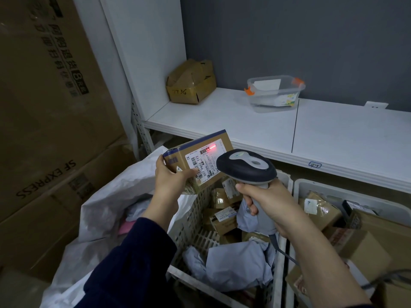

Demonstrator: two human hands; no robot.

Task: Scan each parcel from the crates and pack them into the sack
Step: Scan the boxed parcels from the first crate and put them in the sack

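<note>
My left hand (170, 177) grips a small brown cardboard parcel (205, 154) with a white shipping label, held above the crate's left wall. A red scan line glows on the label's barcode. My right hand (269, 201) holds a grey and dark blue barcode scanner (245, 166) by its handle, aimed at the parcel. Below stands a white slatted crate (193, 221) with brown boxes and grey poly mailers. To its left lies the open white woven sack (106, 196). A second crate (311, 185) with several cardboard parcels stands at the right.
A white shelf (244, 121) runs behind the crates, carrying a crumpled cardboard box (191, 82) and a clear plastic tub (275, 93) with orange clips. Large stacked cartons (44, 107) fill the left side. The scanner's cable hangs down past the crates.
</note>
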